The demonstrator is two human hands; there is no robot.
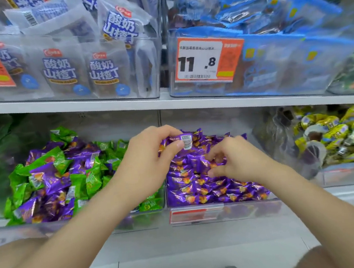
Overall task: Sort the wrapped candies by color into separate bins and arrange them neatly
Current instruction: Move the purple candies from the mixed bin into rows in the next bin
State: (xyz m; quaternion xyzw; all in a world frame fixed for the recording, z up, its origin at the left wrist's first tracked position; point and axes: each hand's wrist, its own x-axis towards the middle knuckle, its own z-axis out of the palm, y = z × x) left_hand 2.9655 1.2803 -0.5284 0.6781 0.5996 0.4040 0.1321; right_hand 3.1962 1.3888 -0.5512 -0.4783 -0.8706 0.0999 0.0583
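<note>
Pinching a purple candy [183, 140] in my left hand [150, 160] over the purple bin [244, 210]; right hand [235, 160] curled into the pile there, grip unclear. Risk: slack pinch, candy slips into neighbouring mixed bin [72, 227].

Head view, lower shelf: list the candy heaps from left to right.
Mixed green and purple candies → all-purple candies → yellow-wrapped sweets.

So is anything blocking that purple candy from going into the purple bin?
Nothing visible. The left hand pinches the purple candy right above the open-topped purple bin; the right hand is lower and off to its right, not beneath it.
</note>
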